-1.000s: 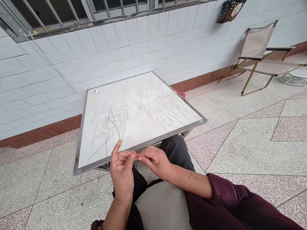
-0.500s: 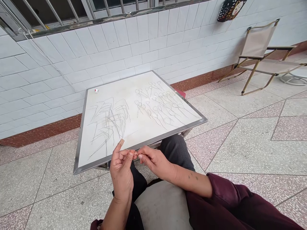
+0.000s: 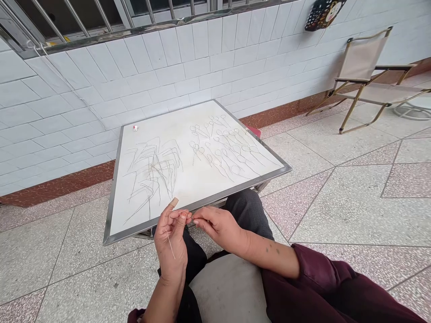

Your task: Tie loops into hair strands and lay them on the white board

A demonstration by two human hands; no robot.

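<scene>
Thumb and fingers of my left hand [image 3: 173, 235] pinch a thin wire [image 3: 171, 246], whose loose end hangs down across the palm. A tan wrap covers one raised fingertip of that hand. Fingertip to fingertip with it, my right hand [image 3: 218, 224] is closed on the same wire; the exact grip point is too small to make out. Both hands are over my lap at the near edge of the white table [image 3: 191, 188]. Bent thin wires [image 3: 153, 168] lie in a loose pile on its left side, and looped wires [image 3: 232, 150] are spread on the right.
A small white and red object [image 3: 135, 128] sits at the table's far left corner. Behind the table stands a tiled wall [image 3: 188, 63] with a barred window above. A folding chair [image 3: 363, 76] is on the right, below a hanging black basket [image 3: 325, 14].
The wire's free end, which pointed out over the table, now hangs down across my left palm. My left fingers have shifted slightly; both hands stay together.
</scene>
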